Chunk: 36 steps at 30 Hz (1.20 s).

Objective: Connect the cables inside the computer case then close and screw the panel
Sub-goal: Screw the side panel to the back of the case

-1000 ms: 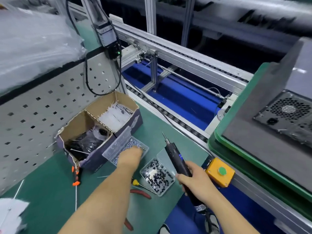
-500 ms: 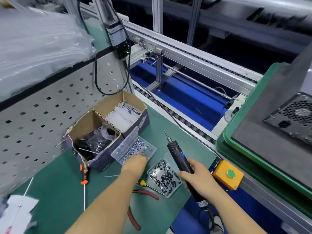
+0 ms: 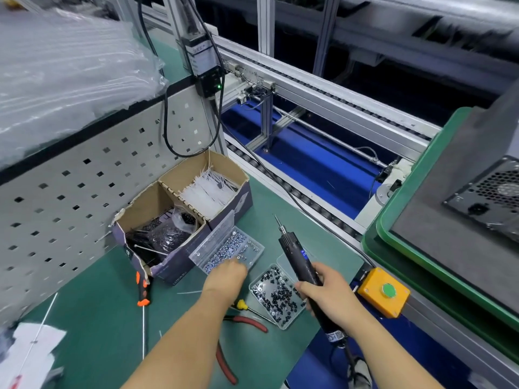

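Observation:
My left hand [image 3: 227,276] reaches into the near edge of a clear tray of silver screws [image 3: 247,245]; its fingers are bent down out of sight behind the hand. My right hand [image 3: 331,293] grips a black electric screwdriver [image 3: 295,251], bit pointing up and away, above a second clear tray of black screws [image 3: 276,299]. At the right edge, the computer case [image 3: 488,200] shows its vented back panel and lies on grey foam in a green tray [image 3: 384,220]. Both hands are well apart from it.
A cardboard box [image 3: 224,167] with white cable ties and black bagged parts stands behind the trays against a pegboard [image 3: 70,197]. An orange-handled screwdriver [image 3: 143,287] and red pliers [image 3: 247,321] lie on the green mat. A yellow button box [image 3: 383,294] sits beside the roller conveyor [image 3: 309,88].
My left hand has drawn back from the middle of the silver screw tray to its near edge. The right hand keeps its hold on the screwdriver. The view has swung slightly left.

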Each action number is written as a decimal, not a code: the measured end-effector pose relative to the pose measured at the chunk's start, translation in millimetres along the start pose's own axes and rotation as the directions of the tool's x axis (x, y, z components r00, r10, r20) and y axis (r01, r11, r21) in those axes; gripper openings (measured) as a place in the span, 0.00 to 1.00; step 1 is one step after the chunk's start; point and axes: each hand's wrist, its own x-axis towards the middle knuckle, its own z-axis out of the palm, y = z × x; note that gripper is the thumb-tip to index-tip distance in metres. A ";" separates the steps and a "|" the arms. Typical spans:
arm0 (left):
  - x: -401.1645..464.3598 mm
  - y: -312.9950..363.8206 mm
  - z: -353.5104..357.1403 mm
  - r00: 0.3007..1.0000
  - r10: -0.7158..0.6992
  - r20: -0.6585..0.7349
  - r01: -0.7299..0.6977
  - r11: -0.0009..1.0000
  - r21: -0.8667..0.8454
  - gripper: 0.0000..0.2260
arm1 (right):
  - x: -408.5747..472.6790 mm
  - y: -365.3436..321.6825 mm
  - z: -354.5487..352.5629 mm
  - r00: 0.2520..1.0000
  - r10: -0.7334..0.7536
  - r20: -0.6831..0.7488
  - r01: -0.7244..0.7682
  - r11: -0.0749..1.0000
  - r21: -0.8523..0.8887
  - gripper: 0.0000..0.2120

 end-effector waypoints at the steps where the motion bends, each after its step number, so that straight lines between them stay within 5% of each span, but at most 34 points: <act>1: 0.6 0.4 -2.7 1.000 -0.005 0.004 0.005 1.000 0.003 0.16 | -0.4 -0.6 -0.8 1.000 0.004 -0.001 -0.004 1.000 0.006 0.11; 7: -4.1 -6.9 -18.5 0.995 -0.079 -0.065 0.078 0.997 -0.015 0.14 | -2.2 -4.1 -4.4 1.000 0.002 -0.026 -0.002 0.999 0.034 0.11; 9: -6.4 -10.0 -21.6 0.985 -0.159 -0.070 0.147 0.978 -0.147 0.13 | -2.8 -5.1 -5.5 1.000 -0.001 -0.028 0.002 0.999 0.043 0.10; 12: -2.9 -7.2 -34.0 0.935 -0.345 -0.086 0.238 0.788 -0.567 0.08 | -7.1 -8.5 -9.7 0.999 -0.003 -0.038 0.005 0.998 0.062 0.10; 15: 17.0 28.7 -63.7 0.923 -0.345 -0.173 0.067 0.583 -0.809 0.06 | -16.6 -13.7 -22.7 0.997 -0.024 -0.076 0.029 0.997 0.072 0.09; 18: 35.3 101.0 -107.6 0.926 -0.273 -0.261 -0.104 0.478 -0.872 0.08 | -31.2 -17.3 -52.4 0.983 -0.073 -0.169 0.078 0.997 0.021 0.08; 22: 39.8 218.2 -153.4 0.938 -0.033 -0.346 -0.287 0.489 -0.824 0.12 | -63.6 -10.2 -124.9 0.925 -0.111 -0.364 0.081 0.992 -0.096 0.08; 29: 56.2 405.6 -168.5 0.878 0.354 -0.322 -0.478 0.681 -0.555 0.07 | -149.8 63.7 -275.4 0.803 -0.007 -0.596 -0.097 0.985 -0.142 0.09; 36: 78.2 468.2 -153.1 0.910 0.324 -0.260 -0.416 0.725 -0.550 0.05 | -163.3 120.9 -350.3 0.805 0.068 -0.589 -0.146 0.986 -0.087 0.11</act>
